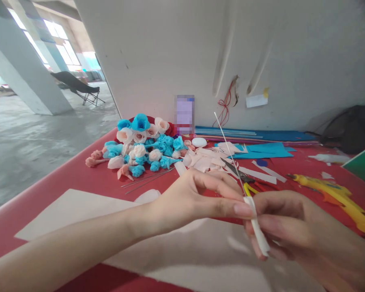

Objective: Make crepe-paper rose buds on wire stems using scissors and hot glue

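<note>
My left hand (197,198) reaches in from the left, its thumb and fingers pinched on the upper end of a pale, narrow roll of crepe paper (259,237). A thin wire (228,149) rises from that end and leans up to the left. My right hand (292,227) is closed on the same paper roll from the right, fingers curled around and behind it; some fingertips are hidden. Beneath both hands lies a large pale sheet of paper (182,251). Scissors (239,170) with yellow and red on the handles lie just behind the hands.
Blue, white and pink paper flowers (152,150) are heaped at the back left of the red table (24,211). Loose wires (149,180) lie before them. Paper scraps (207,158) and blue sheets (261,150) sit behind the scissors. A yellow glue gun (337,198) lies at right.
</note>
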Demonstrator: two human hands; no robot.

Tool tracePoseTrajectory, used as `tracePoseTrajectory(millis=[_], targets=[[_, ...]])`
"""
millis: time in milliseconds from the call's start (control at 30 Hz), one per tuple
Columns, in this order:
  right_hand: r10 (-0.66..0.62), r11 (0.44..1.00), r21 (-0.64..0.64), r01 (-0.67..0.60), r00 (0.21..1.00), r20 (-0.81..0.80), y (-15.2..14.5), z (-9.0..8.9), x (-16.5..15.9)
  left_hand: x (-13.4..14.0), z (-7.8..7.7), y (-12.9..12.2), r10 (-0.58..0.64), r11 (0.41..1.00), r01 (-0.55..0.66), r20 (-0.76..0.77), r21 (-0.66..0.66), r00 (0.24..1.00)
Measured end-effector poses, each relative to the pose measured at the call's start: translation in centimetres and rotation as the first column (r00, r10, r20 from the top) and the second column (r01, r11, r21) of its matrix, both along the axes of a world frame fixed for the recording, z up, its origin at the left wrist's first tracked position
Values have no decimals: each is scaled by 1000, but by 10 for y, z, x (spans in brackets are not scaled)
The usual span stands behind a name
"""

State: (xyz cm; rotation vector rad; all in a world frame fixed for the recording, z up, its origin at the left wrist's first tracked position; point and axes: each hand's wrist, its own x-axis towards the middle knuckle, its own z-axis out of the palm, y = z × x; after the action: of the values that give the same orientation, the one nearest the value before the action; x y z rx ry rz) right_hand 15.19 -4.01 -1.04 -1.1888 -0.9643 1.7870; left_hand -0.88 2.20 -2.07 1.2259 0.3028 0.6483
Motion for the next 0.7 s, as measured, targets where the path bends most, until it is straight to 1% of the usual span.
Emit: tracePoseTrajectory(millis=[300,533,700], targets=[[-2,1000,13,1,999,43,-1,0,-1,-1,0,3,-7,999,8,-22,52,1000],[-2,1000,29,0,997,71,-1,2,-2,-2,-1,2,21,993,-16,-43,121,999],[-19,999,35,16,996,91,0,2,-2,-1,2,4,41,986,-30,-61,163,997]])
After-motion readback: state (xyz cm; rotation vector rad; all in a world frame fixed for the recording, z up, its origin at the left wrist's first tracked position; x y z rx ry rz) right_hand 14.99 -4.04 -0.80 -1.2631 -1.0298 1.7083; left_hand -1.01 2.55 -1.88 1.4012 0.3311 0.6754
